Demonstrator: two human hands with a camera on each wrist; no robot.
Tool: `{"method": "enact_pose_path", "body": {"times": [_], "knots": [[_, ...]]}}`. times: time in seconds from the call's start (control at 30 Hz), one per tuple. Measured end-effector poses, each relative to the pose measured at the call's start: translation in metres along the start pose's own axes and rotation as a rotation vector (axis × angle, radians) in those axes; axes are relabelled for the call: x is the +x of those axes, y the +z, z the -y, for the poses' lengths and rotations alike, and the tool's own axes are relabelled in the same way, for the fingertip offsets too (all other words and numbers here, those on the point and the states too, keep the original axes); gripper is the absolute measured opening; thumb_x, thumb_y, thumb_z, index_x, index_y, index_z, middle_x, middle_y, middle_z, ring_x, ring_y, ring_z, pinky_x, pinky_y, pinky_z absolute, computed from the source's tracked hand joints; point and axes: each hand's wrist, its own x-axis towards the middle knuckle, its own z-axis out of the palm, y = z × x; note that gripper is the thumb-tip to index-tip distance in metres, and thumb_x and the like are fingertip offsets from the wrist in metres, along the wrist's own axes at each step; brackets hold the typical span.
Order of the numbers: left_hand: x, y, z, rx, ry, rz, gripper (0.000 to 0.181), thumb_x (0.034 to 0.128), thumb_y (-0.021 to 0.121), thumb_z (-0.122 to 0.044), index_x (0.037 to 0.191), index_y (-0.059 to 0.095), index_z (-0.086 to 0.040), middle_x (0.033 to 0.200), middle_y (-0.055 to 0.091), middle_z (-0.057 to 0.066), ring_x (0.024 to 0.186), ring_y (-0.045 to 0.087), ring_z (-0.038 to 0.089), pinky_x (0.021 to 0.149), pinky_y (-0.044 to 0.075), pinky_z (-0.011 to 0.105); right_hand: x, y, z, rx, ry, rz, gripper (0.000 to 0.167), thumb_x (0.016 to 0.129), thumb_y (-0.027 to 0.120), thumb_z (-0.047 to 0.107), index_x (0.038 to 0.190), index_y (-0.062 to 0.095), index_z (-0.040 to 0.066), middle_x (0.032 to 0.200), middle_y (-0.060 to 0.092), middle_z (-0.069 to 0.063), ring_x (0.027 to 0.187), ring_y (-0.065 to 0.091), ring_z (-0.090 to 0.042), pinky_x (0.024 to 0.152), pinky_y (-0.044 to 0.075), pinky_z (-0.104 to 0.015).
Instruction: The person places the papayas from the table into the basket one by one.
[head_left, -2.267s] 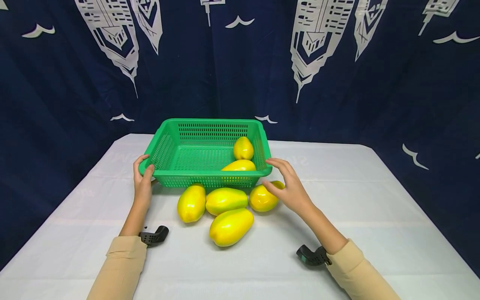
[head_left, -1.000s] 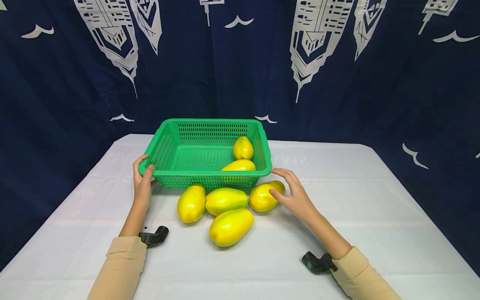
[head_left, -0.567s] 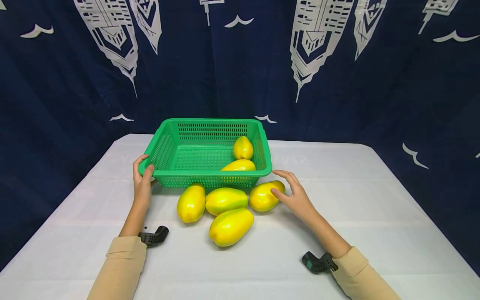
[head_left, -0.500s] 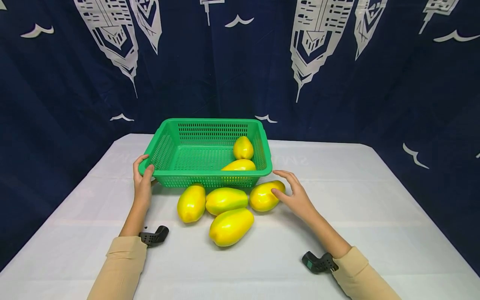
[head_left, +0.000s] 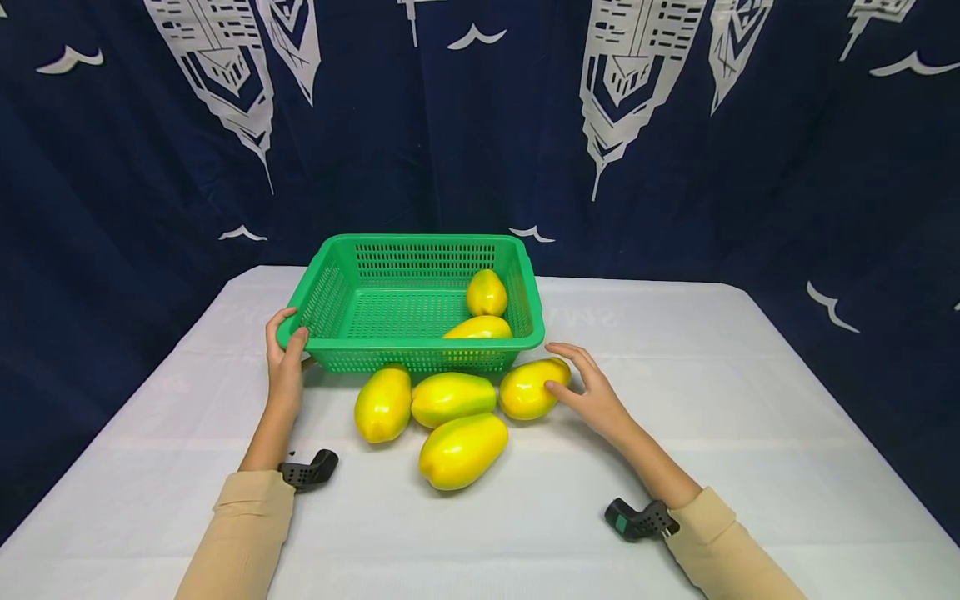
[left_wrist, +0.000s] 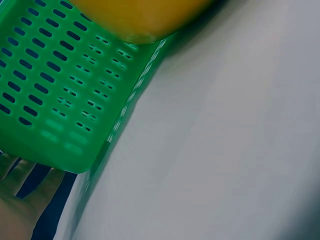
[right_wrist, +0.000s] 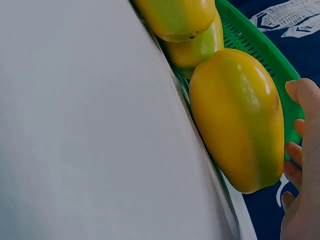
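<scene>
A green plastic basket (head_left: 420, 344) stands near the far side of the table with two yellow papayas (head_left: 486, 293) at its right end. My left hand (head_left: 286, 367) grips its front left corner, thumb over the rim; the left wrist view shows part of that hand (left_wrist: 20, 200) below the basket. Several more papayas lie in front. My right hand (head_left: 592, 396) is beside the rightmost papaya (head_left: 528, 390), its thumb at the fruit and its fingers spread. The right wrist view has this papaya (right_wrist: 237, 125) just left of the fingers; contact is unclear.
A papaya (head_left: 382, 404) lies front left of the basket, one (head_left: 453, 400) in the middle, and another (head_left: 463, 452) nearer me. A white cloth covers the table (head_left: 450, 550). Behind it hangs a dark blue patterned curtain (head_left: 465, 133).
My right hand has moved from the basket's front right corner, slightly right and nearer me, to beside the rightmost papaya. My left hand, the basket and the papayas have stayed in place.
</scene>
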Motion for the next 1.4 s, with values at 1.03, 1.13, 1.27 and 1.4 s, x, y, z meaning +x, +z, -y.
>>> {"method": "enact_pose_path", "body": {"times": [1.03,1.13,1.27,1.4], "knots": [[0.001,0.000,0.001,0.003,-0.003,-0.002,0.039,0.0945,0.038,-0.025,0.133,0.031,-0.027,0.118,0.036,-0.002,0.101,0.041,0.011,0.084,0.036,0.033,-0.001,0.001,-0.012,-0.188,-0.119,0.119,0.056,0.083,0.060,0.024,0.135,0.040,0.016,0.146,0.028,-0.011,0.134,0.023,-0.037,0.099,0.021,-0.065],[0.001,0.000,0.000,-0.001,-0.004,-0.001,0.039,0.0945,0.038,-0.024,0.133,0.031,-0.027,0.118,0.036,-0.002,0.100,0.041,0.010,0.084,0.036,0.034,-0.001,0.002,-0.013,-0.203,-0.121,0.125,0.057,0.083,0.060,0.024,0.135,0.040,0.017,0.146,0.027,-0.011,0.134,0.023,-0.037,0.099,0.022,-0.065],[0.001,0.000,0.000,-0.006,-0.004,-0.001,0.039,0.0943,0.038,-0.024,0.133,0.031,-0.027,0.120,0.036,-0.002,0.102,0.041,0.011,0.083,0.036,0.034,-0.001,0.002,-0.013,-0.216,-0.119,0.132,0.057,0.082,0.060,0.025,0.135,0.040,0.017,0.146,0.027,-0.010,0.134,0.023,-0.036,0.099,0.022,-0.065],[0.001,0.000,0.001,-0.006,-0.003,0.001,0.039,0.0944,0.038,-0.024,0.133,0.031,-0.027,0.121,0.036,-0.001,0.103,0.041,0.013,0.084,0.036,0.034,-0.002,0.002,-0.013,-0.224,-0.124,0.134,0.057,0.081,0.061,0.026,0.134,0.041,0.017,0.146,0.028,-0.010,0.134,0.024,-0.036,0.099,0.023,-0.065]]}}
